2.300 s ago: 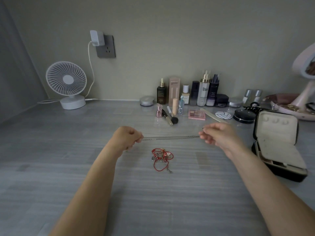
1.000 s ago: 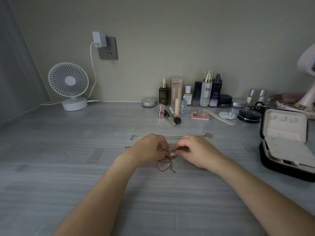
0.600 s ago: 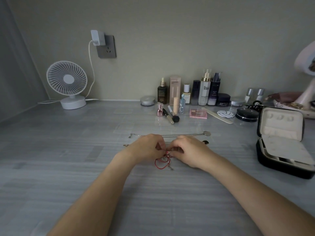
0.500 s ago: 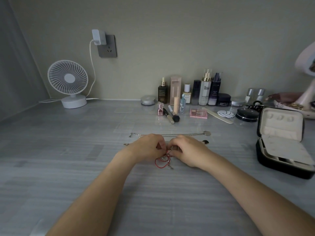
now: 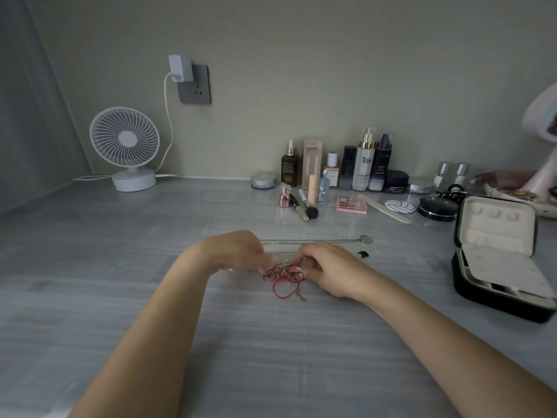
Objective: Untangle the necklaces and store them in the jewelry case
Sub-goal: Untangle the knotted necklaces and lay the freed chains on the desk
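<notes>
A tangle of red cord and fine chain (image 5: 283,279) lies on the grey desk (image 5: 90,267) between my hands. My left hand (image 5: 233,251) pinches the tangle's left side with curled fingers. My right hand (image 5: 327,268) pinches its right side. Just behind my hands a straightened silver chain (image 5: 313,241) lies flat, with a round pendant (image 5: 365,239) at its right end. A small dark charm (image 5: 363,254) lies beside it. The black jewelry case (image 5: 497,260) stands open at the right, its cream lining showing.
Cosmetic bottles, a brush and a pink palette (image 5: 351,204) line the back of the desk. A white fan (image 5: 126,147) stands at the back left. A pink mirror stand (image 5: 542,164) is at the far right, behind the case.
The silver chain that I held stretched between both hands now lies on the desk. Both hands have come down onto the red tangle and pinch it.
</notes>
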`<move>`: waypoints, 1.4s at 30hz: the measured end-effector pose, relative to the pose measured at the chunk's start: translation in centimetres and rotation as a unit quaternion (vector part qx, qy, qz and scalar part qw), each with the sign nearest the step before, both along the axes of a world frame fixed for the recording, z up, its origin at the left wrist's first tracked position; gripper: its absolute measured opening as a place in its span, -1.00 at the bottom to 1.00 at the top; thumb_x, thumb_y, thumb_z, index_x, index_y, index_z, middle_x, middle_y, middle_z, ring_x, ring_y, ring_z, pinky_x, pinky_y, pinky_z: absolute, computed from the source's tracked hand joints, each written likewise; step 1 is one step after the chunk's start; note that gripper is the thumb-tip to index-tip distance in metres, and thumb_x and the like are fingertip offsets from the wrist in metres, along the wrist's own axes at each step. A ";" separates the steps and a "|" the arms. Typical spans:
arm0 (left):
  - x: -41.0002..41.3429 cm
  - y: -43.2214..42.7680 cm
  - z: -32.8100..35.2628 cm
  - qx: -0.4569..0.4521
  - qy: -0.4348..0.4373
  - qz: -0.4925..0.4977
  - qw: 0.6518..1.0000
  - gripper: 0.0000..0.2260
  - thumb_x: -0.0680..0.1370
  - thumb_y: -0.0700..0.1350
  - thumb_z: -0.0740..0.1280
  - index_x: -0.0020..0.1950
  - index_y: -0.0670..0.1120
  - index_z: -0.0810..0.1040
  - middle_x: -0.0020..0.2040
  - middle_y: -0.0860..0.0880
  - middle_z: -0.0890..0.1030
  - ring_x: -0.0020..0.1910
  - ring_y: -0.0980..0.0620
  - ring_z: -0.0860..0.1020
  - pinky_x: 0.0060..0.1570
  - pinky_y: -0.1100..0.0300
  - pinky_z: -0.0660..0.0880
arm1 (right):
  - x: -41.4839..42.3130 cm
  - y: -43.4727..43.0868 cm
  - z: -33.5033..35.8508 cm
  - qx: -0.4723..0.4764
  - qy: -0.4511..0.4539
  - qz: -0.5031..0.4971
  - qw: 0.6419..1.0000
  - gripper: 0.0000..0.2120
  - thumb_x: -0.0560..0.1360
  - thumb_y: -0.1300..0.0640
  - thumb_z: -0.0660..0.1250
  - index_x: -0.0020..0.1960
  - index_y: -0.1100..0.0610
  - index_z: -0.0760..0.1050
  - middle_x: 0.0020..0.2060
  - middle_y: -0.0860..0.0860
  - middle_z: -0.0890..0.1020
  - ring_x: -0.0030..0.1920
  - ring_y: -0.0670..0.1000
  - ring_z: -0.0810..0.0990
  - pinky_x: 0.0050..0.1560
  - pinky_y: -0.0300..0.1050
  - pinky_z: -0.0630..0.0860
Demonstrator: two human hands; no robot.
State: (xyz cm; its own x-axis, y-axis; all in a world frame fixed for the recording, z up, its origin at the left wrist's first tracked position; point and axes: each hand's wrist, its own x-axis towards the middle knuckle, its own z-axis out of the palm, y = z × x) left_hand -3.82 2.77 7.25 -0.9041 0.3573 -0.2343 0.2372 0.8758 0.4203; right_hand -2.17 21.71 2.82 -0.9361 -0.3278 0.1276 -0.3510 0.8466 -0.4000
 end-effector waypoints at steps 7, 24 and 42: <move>0.0 2.7 -2.6 0.092 0.096 -0.038 0.990 -0.84 0.43 -0.01 0.41 -0.07 -0.06 0.57 -0.17 0.08 0.52 -0.21 0.11 0.48 -0.22 0.31 0.40 | -0.3 -0.1 -0.2 0.027 0.034 0.005 0.999 -0.84 0.50 0.04 0.28 0.04 -0.08 0.57 -0.09 -0.05 0.52 -0.02 0.00 0.52 -0.08 -0.08 0.47; 0.0 3.0 -2.3 0.209 0.135 -0.035 0.968 -0.89 0.47 0.01 0.38 -0.09 0.00 0.55 -0.21 0.18 0.51 -0.28 0.23 0.45 -0.29 0.48 0.35 | 0.2 0.7 0.9 -0.157 0.052 -0.020 0.986 -0.94 0.46 0.14 0.36 -0.06 0.06 0.57 -0.29 -0.14 0.56 -0.26 -0.14 0.52 -0.23 -0.34 0.41; 0.8 3.7 -1.5 0.384 0.028 0.040 0.922 -0.82 0.57 -0.07 0.25 -0.22 -0.04 0.52 -0.21 0.01 0.59 -0.20 0.10 0.51 -0.16 0.25 0.43 | 1.0 1.0 2.7 -0.382 -0.023 -0.008 0.924 -0.90 0.45 0.19 0.36 -0.22 0.06 0.58 -0.46 -0.01 0.62 -0.48 -0.10 0.51 -0.38 -0.29 0.44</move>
